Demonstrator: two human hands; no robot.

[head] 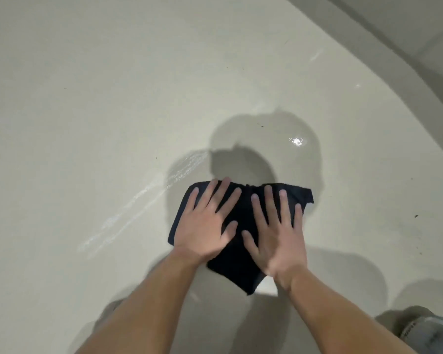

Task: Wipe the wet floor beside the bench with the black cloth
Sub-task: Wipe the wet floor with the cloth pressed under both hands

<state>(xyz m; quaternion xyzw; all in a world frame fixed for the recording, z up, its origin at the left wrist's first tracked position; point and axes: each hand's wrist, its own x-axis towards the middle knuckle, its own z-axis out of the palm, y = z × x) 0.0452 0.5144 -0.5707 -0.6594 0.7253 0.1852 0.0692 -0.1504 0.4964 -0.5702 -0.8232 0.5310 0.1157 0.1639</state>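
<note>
A black cloth (237, 268) lies spread flat on the pale glossy floor (87, 123). My left hand (205, 227) rests palm down on the cloth's left half, fingers spread. My right hand (278, 238) presses flat on its right half, fingers also spread. Neither hand grips the fabric. A wet streak (138, 200) shines diagonally on the floor just left of the cloth. A bright wet glint (297, 141) sits beyond the cloth to the right.
A grey raised edge (407, 60), perhaps the bench base or a wall, runs diagonally across the top right corner. My knee in light denim (425, 333) shows at the bottom right. Shadows of my head and arms fall around the cloth.
</note>
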